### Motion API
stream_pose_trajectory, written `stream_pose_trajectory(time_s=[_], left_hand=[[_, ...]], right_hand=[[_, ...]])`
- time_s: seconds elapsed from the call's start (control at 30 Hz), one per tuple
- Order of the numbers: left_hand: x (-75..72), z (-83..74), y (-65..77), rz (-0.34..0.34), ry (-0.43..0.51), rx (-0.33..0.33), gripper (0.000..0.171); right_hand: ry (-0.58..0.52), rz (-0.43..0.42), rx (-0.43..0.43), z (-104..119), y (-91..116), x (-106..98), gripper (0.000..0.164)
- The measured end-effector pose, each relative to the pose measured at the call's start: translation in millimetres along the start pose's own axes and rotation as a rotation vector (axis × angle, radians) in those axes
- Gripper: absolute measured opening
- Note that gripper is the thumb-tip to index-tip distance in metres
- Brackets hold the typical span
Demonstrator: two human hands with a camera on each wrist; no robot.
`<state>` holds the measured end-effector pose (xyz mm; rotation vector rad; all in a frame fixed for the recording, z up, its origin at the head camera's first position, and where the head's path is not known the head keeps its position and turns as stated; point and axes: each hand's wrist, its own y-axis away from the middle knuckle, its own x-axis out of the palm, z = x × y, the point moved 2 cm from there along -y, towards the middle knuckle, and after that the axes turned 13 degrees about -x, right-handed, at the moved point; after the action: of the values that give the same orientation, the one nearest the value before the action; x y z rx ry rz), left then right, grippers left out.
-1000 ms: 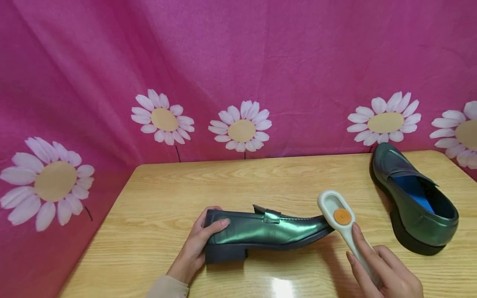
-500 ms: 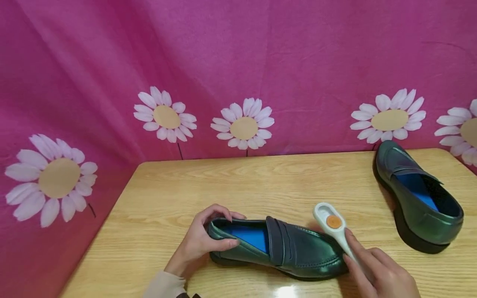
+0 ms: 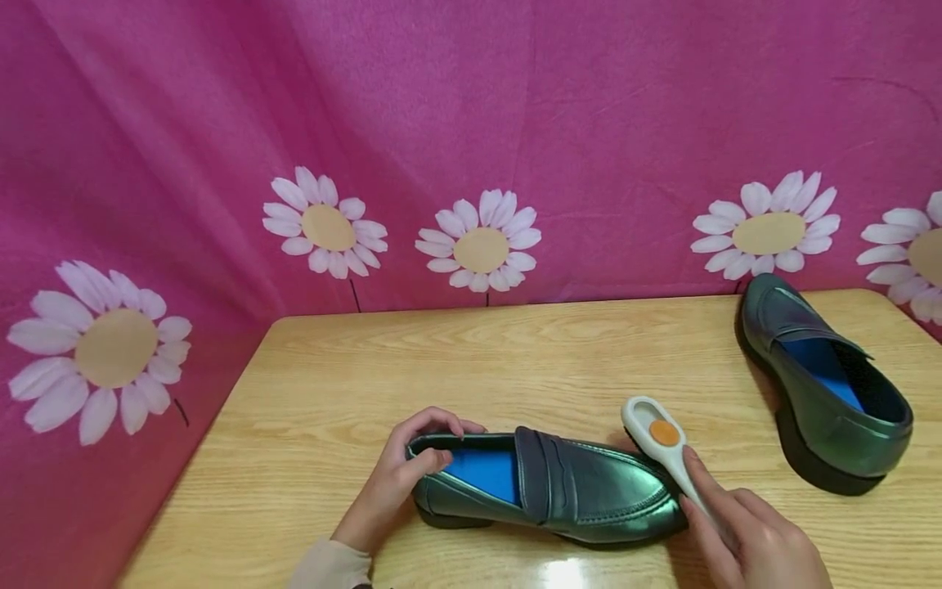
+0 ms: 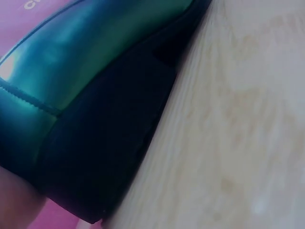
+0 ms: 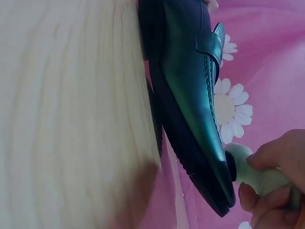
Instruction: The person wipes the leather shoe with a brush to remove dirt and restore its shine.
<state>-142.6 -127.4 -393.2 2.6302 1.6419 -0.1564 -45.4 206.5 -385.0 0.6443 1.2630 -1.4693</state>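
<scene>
A shiny dark green loafer (image 3: 603, 489) with a blue insole lies sideways on the table, toe to the right. At its heel end my left hand (image 3: 393, 474) grips the back collar, thumb over the near rim and fingers at the far side. My right hand (image 3: 761, 528) holds a white-handled brush (image 3: 675, 458) with an orange button, its head at the far side of the toe. In the right wrist view, the brush's dark bristles (image 5: 231, 164) touch the toe or lie very close to it. The left wrist view shows the loafer's black heel (image 4: 105, 148) close up.
A second green loafer (image 3: 857, 433) stands at the table's right side, toe pointing to the back. The light wooden table (image 3: 346, 376) ends at a pink cloth (image 3: 603, 123) printed with white daisies.
The loafer has rolled from side-on to opening upward, and its toe has come nearer to me. The brush has moved slightly left and down, to the toe's far side. Both hands keep their holds.
</scene>
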Motion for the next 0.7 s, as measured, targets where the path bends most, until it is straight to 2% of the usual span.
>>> stream_pose_trajectory(time_s=[0.1, 0.23, 0.33, 0.47, 0.53, 0.7], left_hand=[[0.5, -0.4, 0.1, 0.001, 0.01, 0.033, 0.019], [0.6, 1.1, 0.0, 0.008, 0.02, 0.053, 0.019], [0.4, 2.6, -0.2, 0.009, 0.024, 0.052, 0.019], [0.1, 4.5, -0.3, 0.011, 0.023, 0.045, 0.02], [0.0, 4.9, -0.4, 0.012, 0.022, 0.045, 0.02], [0.0, 4.1, -0.8, 0.015, 0.02, 0.055, 0.02]], right_hand=[[0.014, 0.028, 0.011, -7, -2, -1, 0.052], [0.027, 0.01, 0.001, -12, -2, -5, 0.051], [-0.001, -0.063, -0.034, -4, -1, -4, 0.048], [-0.075, -0.064, -0.061, 15, 2, 4, 0.047], [-0.097, -0.036, -0.066, 22, 3, 8, 0.048], [-0.088, -0.033, -0.058, 23, 2, 7, 0.048]])
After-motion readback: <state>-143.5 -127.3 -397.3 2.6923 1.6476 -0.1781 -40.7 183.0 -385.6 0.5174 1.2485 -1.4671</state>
